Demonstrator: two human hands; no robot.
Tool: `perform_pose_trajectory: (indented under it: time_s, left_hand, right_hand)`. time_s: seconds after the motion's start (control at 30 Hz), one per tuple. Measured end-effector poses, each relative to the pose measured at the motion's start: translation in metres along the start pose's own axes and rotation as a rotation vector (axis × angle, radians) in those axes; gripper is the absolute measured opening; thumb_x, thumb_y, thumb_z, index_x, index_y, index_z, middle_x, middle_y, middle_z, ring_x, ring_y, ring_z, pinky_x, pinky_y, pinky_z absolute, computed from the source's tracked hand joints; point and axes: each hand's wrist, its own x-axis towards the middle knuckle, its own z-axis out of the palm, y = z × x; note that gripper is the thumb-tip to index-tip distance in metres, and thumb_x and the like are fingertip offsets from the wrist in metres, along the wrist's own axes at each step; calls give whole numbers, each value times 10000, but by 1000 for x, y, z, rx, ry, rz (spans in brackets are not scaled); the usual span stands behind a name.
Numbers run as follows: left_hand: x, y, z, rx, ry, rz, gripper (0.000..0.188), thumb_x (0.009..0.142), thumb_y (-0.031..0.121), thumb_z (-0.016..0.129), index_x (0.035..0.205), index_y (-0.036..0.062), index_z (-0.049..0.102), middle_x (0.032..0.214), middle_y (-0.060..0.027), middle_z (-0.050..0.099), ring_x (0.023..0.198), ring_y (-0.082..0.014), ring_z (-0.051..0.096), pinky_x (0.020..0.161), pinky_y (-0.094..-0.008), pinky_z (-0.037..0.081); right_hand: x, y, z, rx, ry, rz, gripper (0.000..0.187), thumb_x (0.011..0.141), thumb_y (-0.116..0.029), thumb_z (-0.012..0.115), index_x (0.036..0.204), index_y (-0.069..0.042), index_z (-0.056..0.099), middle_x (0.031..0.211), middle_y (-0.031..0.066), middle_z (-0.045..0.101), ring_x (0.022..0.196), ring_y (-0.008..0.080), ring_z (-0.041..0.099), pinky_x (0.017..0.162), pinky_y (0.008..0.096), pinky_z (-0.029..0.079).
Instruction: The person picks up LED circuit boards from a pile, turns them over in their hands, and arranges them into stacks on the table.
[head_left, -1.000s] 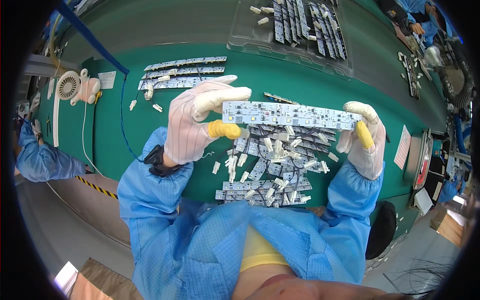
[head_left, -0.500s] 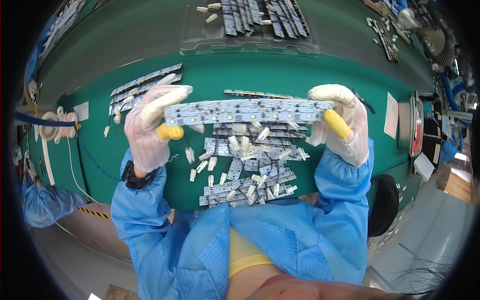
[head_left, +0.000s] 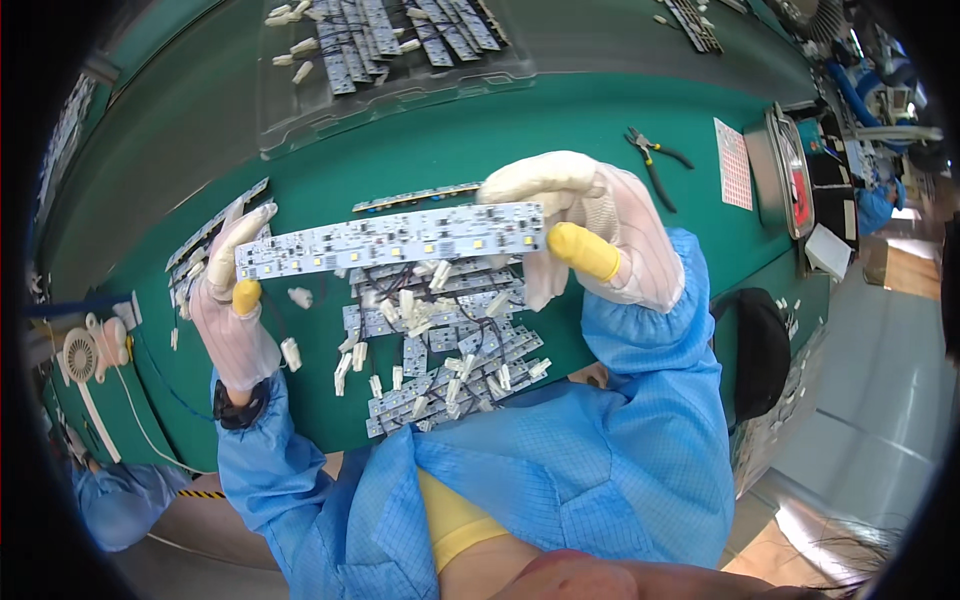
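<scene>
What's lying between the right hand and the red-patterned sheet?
In the head view, pliers with black-and-yellow handles lie on the green table between the right hand and the sheet.

The long white board (head_left: 390,240) hides the top part of the pile of boards (head_left: 500,345) behind it; the blue coat (head_left: 500,460) covers a bit of the pile's near side; the left hand (head_left: 228,310) blocks some of the strips (head_left: 205,225) behind it; the top edge cuts off the clear tray (head_left: 300,115); the long board's little dark parts are too small to tell; the hair (head_left: 835,560) looks blurry.
</scene>
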Motion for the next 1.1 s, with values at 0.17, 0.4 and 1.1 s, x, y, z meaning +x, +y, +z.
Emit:
perform_pose_trajectory:
  time_s: [0.17,0.4,1.1]
  left_hand:
    - [1,-2,-2,66,-61,23,573,939,504,503,1167,-4,638,1177,-142,644,1185,-245,551,999,-357,410]
    - [-7,-9,2,-152,74,117,486,870,380,657,1141,-23,643,1130,-161,658,1205,-306,540,1025,-387,397]
    - [-5,11,-7,-240,55,-69,528,851,341,668,1232,-16,588,1029,-126,695,900,-140,646,867,-271,493]
  right_hand:
    - [1,3,-3,34,-42,12,656,846,-459,644,1188,88,523,936,179,665,578,147,665,496,201,532]
    - [6,7,-5,-37,34,2,792,779,-563,678,1167,109,523,977,176,636,591,128,638,483,186,495]
    - [10,17,7,-110,59,-84,422,840,-213,654,1147,60,556,852,144,654,535,127,592,472,215,439]
